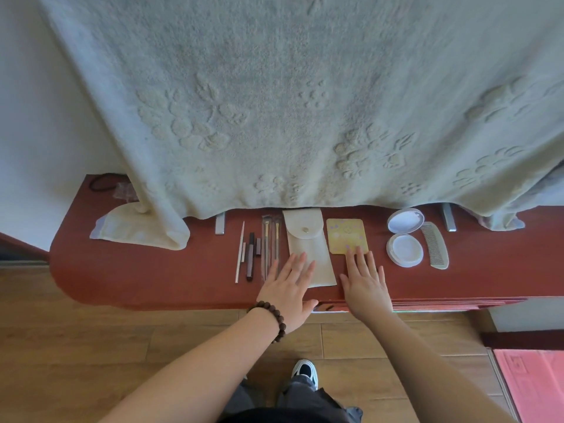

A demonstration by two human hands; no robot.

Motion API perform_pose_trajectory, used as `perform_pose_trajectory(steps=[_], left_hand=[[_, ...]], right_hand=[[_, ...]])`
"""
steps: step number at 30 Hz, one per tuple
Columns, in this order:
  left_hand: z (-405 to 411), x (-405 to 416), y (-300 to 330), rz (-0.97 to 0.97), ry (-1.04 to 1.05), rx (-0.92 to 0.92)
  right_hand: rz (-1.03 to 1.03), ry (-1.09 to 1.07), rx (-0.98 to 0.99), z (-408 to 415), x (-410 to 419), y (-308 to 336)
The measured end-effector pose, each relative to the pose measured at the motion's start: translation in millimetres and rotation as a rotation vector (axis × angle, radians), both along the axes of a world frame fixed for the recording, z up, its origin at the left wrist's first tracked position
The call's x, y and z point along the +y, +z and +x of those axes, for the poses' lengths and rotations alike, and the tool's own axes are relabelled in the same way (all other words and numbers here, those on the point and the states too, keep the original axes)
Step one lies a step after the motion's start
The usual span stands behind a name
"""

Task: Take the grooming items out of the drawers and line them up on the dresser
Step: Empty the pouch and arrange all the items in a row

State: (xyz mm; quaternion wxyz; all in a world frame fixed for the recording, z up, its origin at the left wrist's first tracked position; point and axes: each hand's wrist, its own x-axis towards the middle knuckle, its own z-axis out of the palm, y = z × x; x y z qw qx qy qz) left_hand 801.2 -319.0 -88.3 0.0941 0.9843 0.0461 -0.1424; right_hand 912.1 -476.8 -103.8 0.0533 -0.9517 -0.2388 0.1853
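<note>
On the red dresser top (137,270) lies a row of grooming items: thin pencils and sticks (246,254), makeup brushes (270,239), a beige snap pouch (305,239), a yellow square mirror (346,235), an open round compact (404,236) and a pale comb (435,244). My left hand (290,288), with a bead bracelet on the wrist, rests flat with its fingertips on the pouch's lower end. My right hand (364,279) lies flat with fingers spread, its fingertips touching the mirror's near edge. Neither hand holds anything.
A large pale embossed towel (290,102) hangs over the back of the dresser, its corner folded at the left (143,230). A black hair tie (102,181) lies at the far left. A drawer (328,307) is slightly ajar under the front edge. Wooden floor lies below.
</note>
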Motion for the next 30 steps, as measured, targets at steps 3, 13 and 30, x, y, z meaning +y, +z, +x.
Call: perform_pose_trajectory(steps=[3, 13, 30], left_hand=[[-3, 0, -3, 0.020, -0.003, 0.020], [4, -6, 2, 0.044, 0.028, 0.023], [24, -50, -1, -0.009, 0.271, 0.141]], right_hand=[[0.019, 0.025, -0.022, -8, 2, -1], [0.285, -0.299, -0.175, 34, -39, 22], [0.364, -0.271, -0.050, 76, -46, 2]])
